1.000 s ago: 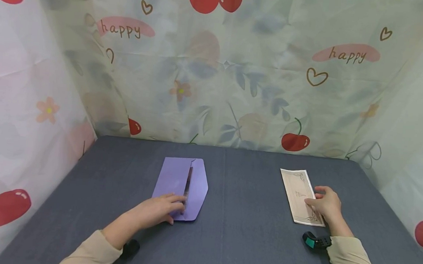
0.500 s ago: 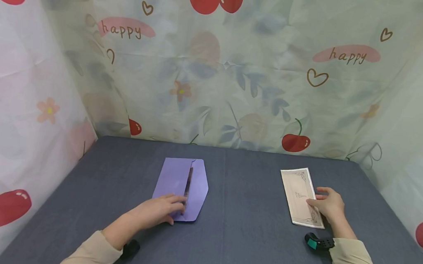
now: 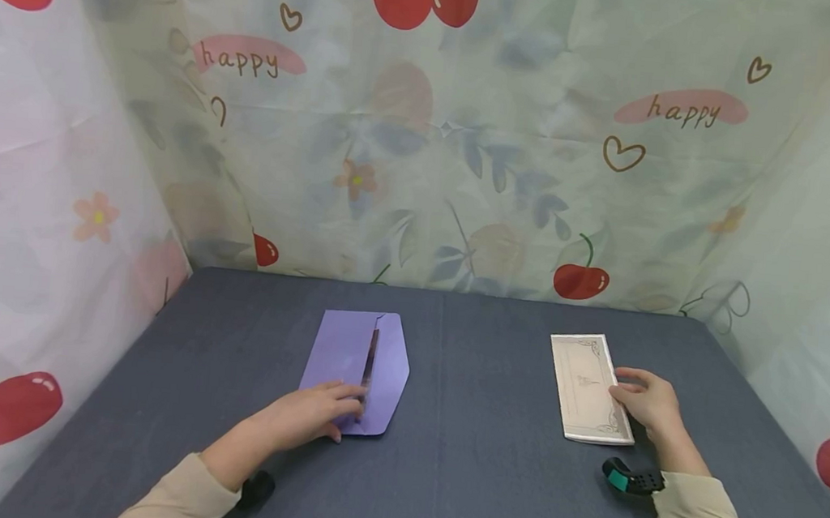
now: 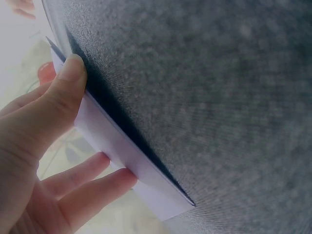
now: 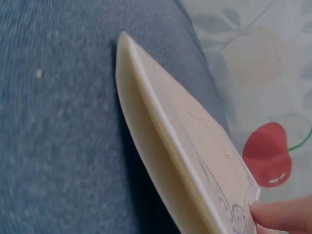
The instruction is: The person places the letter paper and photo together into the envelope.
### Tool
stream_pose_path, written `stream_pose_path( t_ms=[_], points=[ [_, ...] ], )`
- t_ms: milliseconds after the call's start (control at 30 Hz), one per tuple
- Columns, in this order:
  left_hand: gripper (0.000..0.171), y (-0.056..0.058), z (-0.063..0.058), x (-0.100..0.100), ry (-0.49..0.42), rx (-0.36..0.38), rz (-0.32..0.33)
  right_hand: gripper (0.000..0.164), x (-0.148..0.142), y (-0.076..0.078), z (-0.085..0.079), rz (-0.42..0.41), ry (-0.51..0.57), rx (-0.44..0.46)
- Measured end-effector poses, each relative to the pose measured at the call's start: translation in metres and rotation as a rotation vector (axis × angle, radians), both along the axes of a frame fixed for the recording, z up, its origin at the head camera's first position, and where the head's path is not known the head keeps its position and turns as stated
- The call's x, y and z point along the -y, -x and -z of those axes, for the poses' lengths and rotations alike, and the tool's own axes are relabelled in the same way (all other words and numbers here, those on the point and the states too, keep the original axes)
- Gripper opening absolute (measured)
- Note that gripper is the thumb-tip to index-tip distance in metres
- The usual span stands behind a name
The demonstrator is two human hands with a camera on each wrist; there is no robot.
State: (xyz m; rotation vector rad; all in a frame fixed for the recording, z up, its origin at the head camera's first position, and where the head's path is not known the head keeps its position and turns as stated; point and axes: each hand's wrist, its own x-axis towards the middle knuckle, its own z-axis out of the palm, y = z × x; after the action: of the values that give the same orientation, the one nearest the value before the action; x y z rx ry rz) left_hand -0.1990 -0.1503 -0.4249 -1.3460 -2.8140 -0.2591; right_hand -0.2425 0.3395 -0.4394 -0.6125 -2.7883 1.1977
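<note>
On the left of the table lies a purple envelope (image 3: 338,346) with its pointed flap to the right and a dark slit beside the flap. My left hand (image 3: 311,409) holds it at the near end, with the thumb at the edge and fingertips on the face, as the left wrist view shows. To the right is a folded cream card (image 3: 587,390) with a thin printed border and a small drawing in the middle. My right hand (image 3: 651,401) pinches its right edge, thumb on top. In the right wrist view the card's folded halves (image 5: 146,141) stand slightly apart.
A dark grey cloth (image 3: 471,475) covers the table. Behind and at both sides hangs a printed curtain (image 3: 444,172) with cherries and leaves. A black band with a green part (image 3: 625,476) sits at the right wrist, and a dark one (image 3: 258,489) at the left.
The right hand has shifted slightly right. The card has turned a little, its near end swinging left. The left hand and the envelope have stayed in place.
</note>
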Motion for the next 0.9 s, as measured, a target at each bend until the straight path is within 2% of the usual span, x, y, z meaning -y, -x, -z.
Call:
stream_pose_path(
  t_ms=[167,367,500,633,800,867,900],
  points=[
    [0.03,0.0,0.0,0.0,-0.001,0.001,0.001,0.041,-0.008,0.007,0.012,-0.016,0.017,-0.023],
    [0.03,0.0,0.0,0.0,-0.001,0.003,0.005,0.048,0.004,-0.001,-0.004,-0.035,0.109,-0.013],
    [0.03,0.0,0.0,0.0,-0.003,0.007,0.007,0.048,0.013,-0.005,-0.013,-0.053,0.121,-0.021],
    [0.03,0.0,0.0,0.0,-0.001,0.013,0.005,0.049,0.017,-0.005,-0.014,-0.075,0.123,-0.03],
    [0.03,0.001,0.0,0.0,0.011,0.019,-0.004,0.05,-0.002,0.017,0.018,-0.078,0.103,-0.06],
    [0.03,0.001,0.001,0.0,0.013,0.018,-0.004,0.052,-0.006,0.023,0.025,-0.084,0.115,-0.07],
    [0.03,0.001,0.001,0.0,0.013,0.018,-0.004,0.052,-0.003,0.021,0.022,-0.088,0.123,-0.07]
  ],
)
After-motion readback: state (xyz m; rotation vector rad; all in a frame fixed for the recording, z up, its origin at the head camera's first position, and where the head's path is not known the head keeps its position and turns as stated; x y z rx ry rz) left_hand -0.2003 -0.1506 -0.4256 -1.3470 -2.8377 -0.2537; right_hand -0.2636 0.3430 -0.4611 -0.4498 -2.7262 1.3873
